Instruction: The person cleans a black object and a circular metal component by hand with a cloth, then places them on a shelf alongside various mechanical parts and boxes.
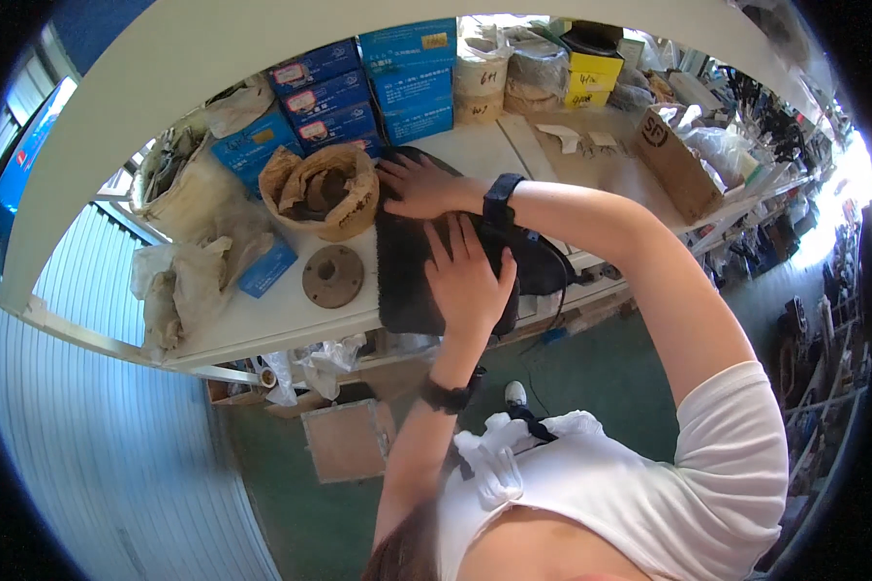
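My left hand (469, 283) lies palm down with its fingers spread on a black, soft-looking flat item (407, 290) at the shelf's front edge. Further back on the same item rests my right hand (425, 187), its fingers pointing left, also spread. Neither hand grips anything. More black material (541, 261) with a thin cable lies to the right, partly under my right forearm. A round metal flange with a central hole (333, 276) is left of the black item. Behind the flange, an open, rolled-down bag (320, 192) holds brownish parts that cannot be told.
Blue boxes (414, 80) are stacked at the back, beside whitish tubs (479, 80) and yellow boxes (592, 76). Plastic-wrapped items (189, 283) lie at the left. An open cardboard box (676, 163) stands at the right. A framed panel (346, 441) is on the floor below.
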`<state>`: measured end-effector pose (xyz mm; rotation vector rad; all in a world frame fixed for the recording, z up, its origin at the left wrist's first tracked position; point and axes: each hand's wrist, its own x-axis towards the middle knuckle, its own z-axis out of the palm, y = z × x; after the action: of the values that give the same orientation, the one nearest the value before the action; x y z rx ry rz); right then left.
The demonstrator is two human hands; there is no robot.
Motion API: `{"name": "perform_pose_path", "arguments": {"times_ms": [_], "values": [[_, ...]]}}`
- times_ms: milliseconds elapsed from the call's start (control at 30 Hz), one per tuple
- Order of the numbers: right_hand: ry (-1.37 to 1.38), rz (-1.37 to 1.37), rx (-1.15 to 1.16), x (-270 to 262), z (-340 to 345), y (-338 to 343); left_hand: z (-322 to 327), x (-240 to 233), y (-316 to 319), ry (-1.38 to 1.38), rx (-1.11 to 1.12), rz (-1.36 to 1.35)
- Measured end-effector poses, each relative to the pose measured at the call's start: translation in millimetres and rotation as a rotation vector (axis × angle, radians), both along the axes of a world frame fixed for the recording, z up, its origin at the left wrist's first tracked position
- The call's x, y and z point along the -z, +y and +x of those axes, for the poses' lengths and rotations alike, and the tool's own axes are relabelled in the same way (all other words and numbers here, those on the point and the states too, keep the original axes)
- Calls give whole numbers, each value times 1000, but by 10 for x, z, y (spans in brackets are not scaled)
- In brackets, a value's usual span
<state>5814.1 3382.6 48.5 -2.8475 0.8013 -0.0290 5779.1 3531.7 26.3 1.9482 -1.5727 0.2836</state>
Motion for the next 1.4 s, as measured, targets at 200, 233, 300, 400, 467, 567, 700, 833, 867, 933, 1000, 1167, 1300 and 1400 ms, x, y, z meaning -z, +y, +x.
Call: {"name": "perform_pose_path", "arguments": {"times_ms": [200, 233, 300, 400, 467, 567, 700, 833, 867, 933, 1000, 1167, 1300, 1400], "values": [[17, -120, 14, 54, -296, -378, -121, -41, -155, -65, 55, 37], [38, -77, 70, 22, -385, -423, -132, -36, -201, -64, 49, 43], [80, -64, 164, -55, -582, -501, -156, 1, -329, -53, 191, 38], [19, -79, 247, 42, -821, -702, -230, 73, -485, -29, 276, -22], [26, -76, 302, 108, -873, -690, -251, 102, -495, -29, 309, -10], [81, -47, 494, 100, -937, -482, -226, 124, -373, -134, 345, 13], [53, -58, 525, 107, -1285, -100, -275, 123, -81, -125, 392, -29], [-32, -119, 452, 185, -1481, 289, -221, 302, 147, -124, 420, -196], [-51, -132, 435, 189, -1488, 398, -173, 309, 214, -93, 422, -214], [-63, -154, 448, 157, -1616, 635, -151, 272, 348, -33, 497, -234], [-93, -197, 412, 153, -1671, 858, -111, 327, 466, -12, 557, -226], [-71, -179, 418, 120, -1720, 1159, -67, 434, 618, 201, 561, -118], [-77, -14, 295, 98, -1448, 751, -101, 340, 568, 227, 541, -201], [58, 58, 229, -94, -1166, 525, -217, 223, 498, 212, 420, -183]]}}
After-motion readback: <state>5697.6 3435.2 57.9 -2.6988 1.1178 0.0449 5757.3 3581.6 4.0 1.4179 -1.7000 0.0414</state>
